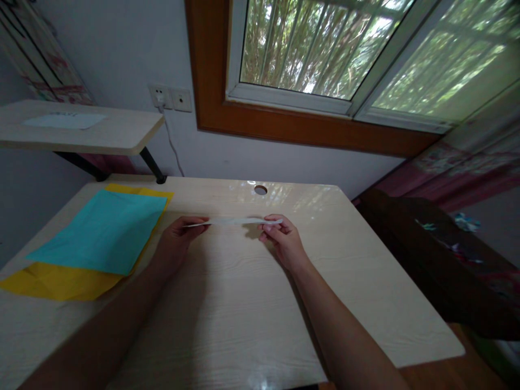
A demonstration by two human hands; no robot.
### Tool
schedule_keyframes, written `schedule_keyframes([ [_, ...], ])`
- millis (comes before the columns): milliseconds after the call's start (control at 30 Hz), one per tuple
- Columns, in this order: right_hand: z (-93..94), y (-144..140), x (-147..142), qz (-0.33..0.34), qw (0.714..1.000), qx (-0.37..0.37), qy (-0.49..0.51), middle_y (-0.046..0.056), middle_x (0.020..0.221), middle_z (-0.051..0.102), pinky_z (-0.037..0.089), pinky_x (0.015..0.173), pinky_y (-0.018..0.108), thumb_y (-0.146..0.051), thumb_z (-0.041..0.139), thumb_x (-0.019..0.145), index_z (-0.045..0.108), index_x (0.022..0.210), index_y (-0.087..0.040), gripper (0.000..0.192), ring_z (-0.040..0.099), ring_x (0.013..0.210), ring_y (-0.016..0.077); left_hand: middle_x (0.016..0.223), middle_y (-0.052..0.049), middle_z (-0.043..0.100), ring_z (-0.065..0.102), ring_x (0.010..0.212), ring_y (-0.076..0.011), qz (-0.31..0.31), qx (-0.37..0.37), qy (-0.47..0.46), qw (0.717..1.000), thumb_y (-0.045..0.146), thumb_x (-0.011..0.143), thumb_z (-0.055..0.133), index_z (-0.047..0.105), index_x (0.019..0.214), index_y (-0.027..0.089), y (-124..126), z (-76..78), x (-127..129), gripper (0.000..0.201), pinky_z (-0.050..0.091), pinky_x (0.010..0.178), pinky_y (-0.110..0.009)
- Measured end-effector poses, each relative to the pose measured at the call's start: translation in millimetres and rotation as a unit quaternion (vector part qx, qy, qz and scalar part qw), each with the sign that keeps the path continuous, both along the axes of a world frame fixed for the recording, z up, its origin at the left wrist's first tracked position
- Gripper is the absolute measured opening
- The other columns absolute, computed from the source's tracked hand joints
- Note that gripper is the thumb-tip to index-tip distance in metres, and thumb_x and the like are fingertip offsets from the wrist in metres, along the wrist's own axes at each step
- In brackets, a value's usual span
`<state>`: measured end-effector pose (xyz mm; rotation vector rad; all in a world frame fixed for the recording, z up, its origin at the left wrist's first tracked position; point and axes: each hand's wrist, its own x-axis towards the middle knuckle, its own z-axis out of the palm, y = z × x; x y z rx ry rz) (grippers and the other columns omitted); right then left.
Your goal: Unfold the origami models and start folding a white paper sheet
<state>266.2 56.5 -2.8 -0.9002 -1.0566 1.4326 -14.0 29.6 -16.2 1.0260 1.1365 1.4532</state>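
Observation:
A thin white strip, seemingly paper, (233, 221) is stretched level between my two hands above the desk. My left hand (181, 235) pinches its left end between thumb and fingers, and a narrow tip pokes out past the fingers. At the other end, my right hand (282, 235) grips the strip with the thumb below and the fingers behind. The strip is seen nearly edge-on, so its full width cannot be made out. Left of my left hand lies a turquoise sheet (105, 230) on top of a yellow sheet (69, 284).
The light wooden desk (244, 314) has a round cable hole (260, 190) near its back edge. A raised shelf (122, 130) on black legs stands at the back left, bearing a white paper (65, 120). Behind are a wall socket with a plugged cable (173, 141) and a window (309, 49).

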Motion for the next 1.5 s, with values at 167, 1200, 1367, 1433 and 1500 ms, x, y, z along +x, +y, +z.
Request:
schedule_keyframes([
  [167, -4.7, 0.1, 3.4, -0.002, 0.999, 0.036, -0.009, -0.002, 0.085, 0.071, 0.053, 0.074, 0.031, -0.026, 0.081, 0.067, 0.071, 0.091, -0.026, 0.025, 0.066, 0.074, 0.017, 0.121, -0.01, 0.07, 0.064, 0.116, -0.0285, -0.023, 0.032, 0.063, 0.997, 0.033, 0.06, 0.093, 0.072, 0.089, 0.019, -5.3, 10.4, 0.1, 0.038, 0.05, 0.102, -0.042],
  [1200, -14.9, 8.0, 3.1, -0.051, 0.994, 0.062, -0.074, -0.004, 0.074, 0.069, 0.049, 0.066, 0.026, -0.031, 0.085, 0.07, 0.059, 0.082, -0.023, 0.03, 0.062, 0.069, 0.0129, 0.098, -0.004, 0.07, 0.066, 0.087, -0.0182, 0.005, 0.053, 0.116, 0.992, 0.043, 0.068, 0.086, 0.059, 0.078, 0.019, -4.7, 4.0, 1.3, 0.037, 0.054, 0.078, -0.031],
  [1367, -14.8, 8.6, 2.5, -0.05, 0.996, 0.059, -0.055, -0.007, 0.074, 0.066, 0.052, 0.065, 0.026, -0.029, 0.086, 0.069, 0.058, 0.087, -0.025, 0.034, 0.063, 0.068, 0.012, 0.083, 0.0, 0.068, 0.066, 0.076, -0.0171, 0.028, 0.02, 0.085, 0.996, 0.042, 0.062, 0.089, 0.055, 0.085, 0.021, -3.7, 1.7, 2.5, 0.046, 0.053, 0.072, -0.031],
  [1433, -13.9, 8.3, 1.9, -0.046, 0.996, 0.058, -0.05, -0.007, 0.075, 0.066, 0.053, 0.065, 0.026, -0.028, 0.085, 0.069, 0.059, 0.092, -0.027, 0.036, 0.062, 0.067, 0.0116, 0.078, 0.002, 0.066, 0.065, 0.072, -0.0167, 0.034, 0.012, 0.074, 0.997, 0.04, 0.062, 0.09, 0.055, 0.089, 0.021, -3.1, 2.2, 3.3, 0.049, 0.052, 0.069, -0.03],
  [1500, -12.3, 7.8, 1.4, -0.046, 0.996, 0.057, -0.054, -0.008, 0.074, 0.064, 0.053, 0.064, 0.027, -0.028, 0.085, 0.069, 0.06, 0.097, -0.028, 0.037, 0.061, 0.067, 0.0115, 0.076, 0.003, 0.064, 0.065, 0.071, -0.0162, 0.041, 0.017, 0.065, 0.997, 0.039, 0.061, 0.091, 0.055, 0.092, 0.021, -2.4, 3.3, 3.9, 0.051, 0.051, 0.067, -0.028],
])
